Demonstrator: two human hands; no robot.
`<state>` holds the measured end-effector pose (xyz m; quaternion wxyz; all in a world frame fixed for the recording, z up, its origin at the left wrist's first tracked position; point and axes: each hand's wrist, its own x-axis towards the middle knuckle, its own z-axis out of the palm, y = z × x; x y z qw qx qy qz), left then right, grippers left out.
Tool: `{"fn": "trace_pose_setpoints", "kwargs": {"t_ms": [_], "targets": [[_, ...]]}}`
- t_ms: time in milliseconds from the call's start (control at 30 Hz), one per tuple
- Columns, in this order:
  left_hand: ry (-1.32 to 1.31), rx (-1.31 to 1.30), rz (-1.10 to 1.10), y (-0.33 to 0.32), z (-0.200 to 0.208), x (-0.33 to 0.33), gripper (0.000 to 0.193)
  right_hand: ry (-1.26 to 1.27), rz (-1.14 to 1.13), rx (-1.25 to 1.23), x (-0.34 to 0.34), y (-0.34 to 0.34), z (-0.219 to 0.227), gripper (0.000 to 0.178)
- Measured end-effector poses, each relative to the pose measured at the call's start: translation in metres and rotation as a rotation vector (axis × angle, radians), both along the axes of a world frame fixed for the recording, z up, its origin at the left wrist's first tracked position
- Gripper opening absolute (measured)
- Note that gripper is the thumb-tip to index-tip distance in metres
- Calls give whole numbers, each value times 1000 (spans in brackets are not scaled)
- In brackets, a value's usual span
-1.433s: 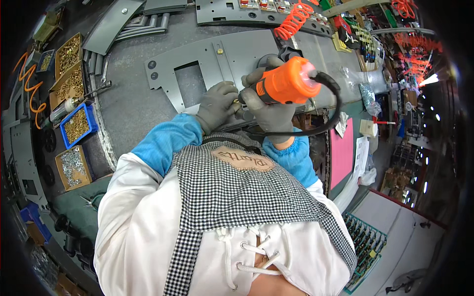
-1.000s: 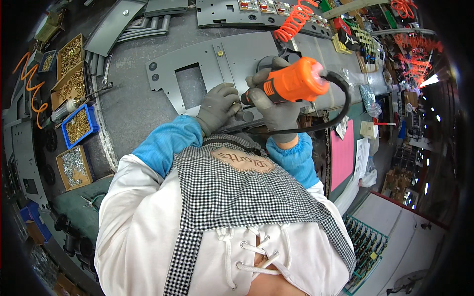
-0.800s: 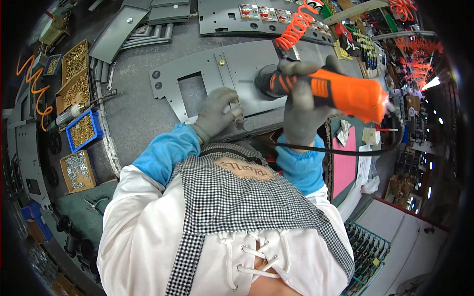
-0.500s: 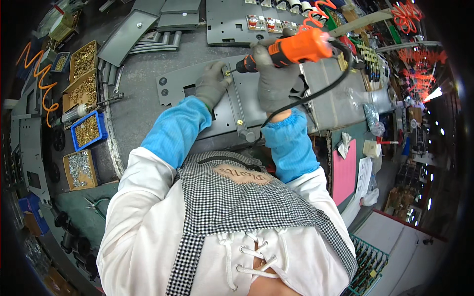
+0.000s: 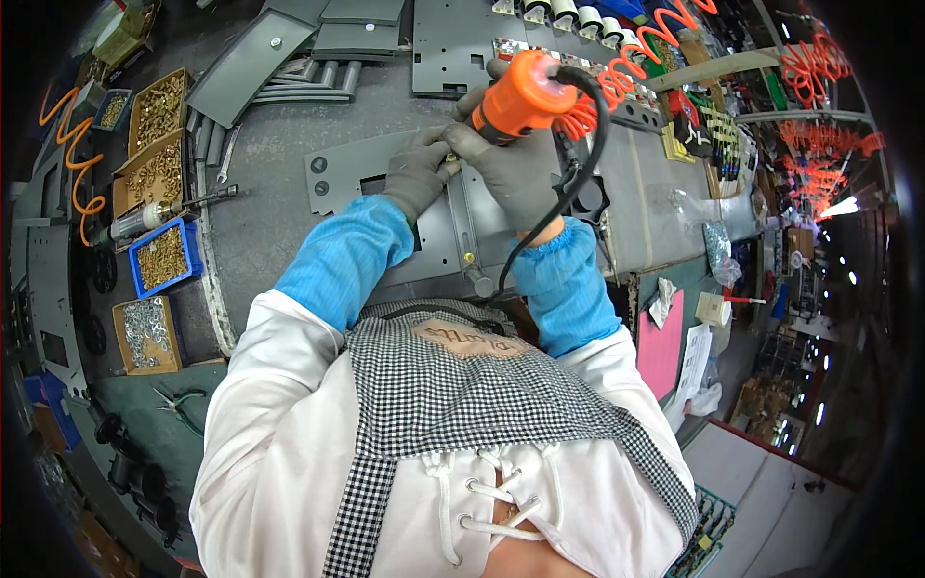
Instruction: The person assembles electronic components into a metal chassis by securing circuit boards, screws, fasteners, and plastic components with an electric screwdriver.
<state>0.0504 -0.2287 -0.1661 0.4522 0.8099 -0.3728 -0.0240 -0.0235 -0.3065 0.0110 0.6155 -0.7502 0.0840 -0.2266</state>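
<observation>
The right hand (image 5: 509,171), fingers closed round the driver (image 5: 520,94), has gone from the bar (image 5: 462,217)'s near bolt (image 5: 469,258) to its far bolt (image 5: 452,157), seemingly the one being worked; the left hand (image 5: 416,175) curls beside it, grip unclear; the panel (image 5: 343,166) lies beneath both hands.

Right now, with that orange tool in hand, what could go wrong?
The right hand holds the orange power tool close to the left hand, so a slip might hurt it. The black cord hangs in a loose loop near the hands and might snag if the tool shifts.
</observation>
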Motion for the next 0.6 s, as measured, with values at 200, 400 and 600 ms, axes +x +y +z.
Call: {"fn": "trace_pose_setpoints", "kwargs": {"t_ms": [200,400,600], "targets": [[-18,-44,19,-1,-5,-6,28,80,17,20,9,-9,-4,65],[-69,-79,30,-8,-6,-1,26,12,130,28,18,-18,0,51],[462,-351,-95,-4,-16,17,29,-131,66,-21,9,3,11,30]]}}
